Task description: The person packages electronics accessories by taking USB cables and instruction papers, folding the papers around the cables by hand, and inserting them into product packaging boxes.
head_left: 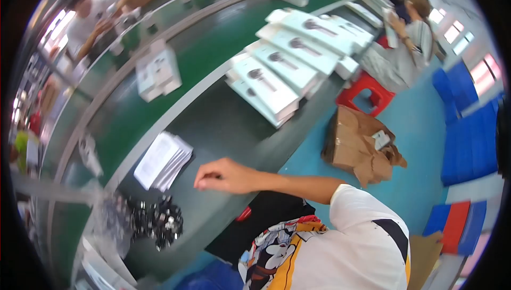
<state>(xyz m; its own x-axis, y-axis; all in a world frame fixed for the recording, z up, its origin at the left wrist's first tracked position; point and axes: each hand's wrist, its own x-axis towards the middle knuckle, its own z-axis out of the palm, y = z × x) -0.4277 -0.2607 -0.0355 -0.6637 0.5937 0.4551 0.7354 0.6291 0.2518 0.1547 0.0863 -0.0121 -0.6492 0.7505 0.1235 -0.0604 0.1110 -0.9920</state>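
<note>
My right hand point(226, 176) hovers above the dark worktable, the arm reaching in from the right. Its fingers curl in toward the thumb, and nothing shows between them. Closest to it, on the left, is a fanned stack of white booklets or leaflets point(162, 161). Below that lies a heap of small, shiny black parts point(157, 221) beside a clear plastic bag point(113, 221); what the parts are is too blurred to tell. Farther up the table are several stacked white boxes point(266, 85) with a dark picture on the lid. My left hand is out of sight.
A green conveyor belt point(199, 45) runs behind the table and carries white boxes point(158, 70). To the right stand a red stool point(366, 94) and an opened brown carton point(354, 146). Co-workers sit at the far right point(418, 29) and across the belt point(88, 24).
</note>
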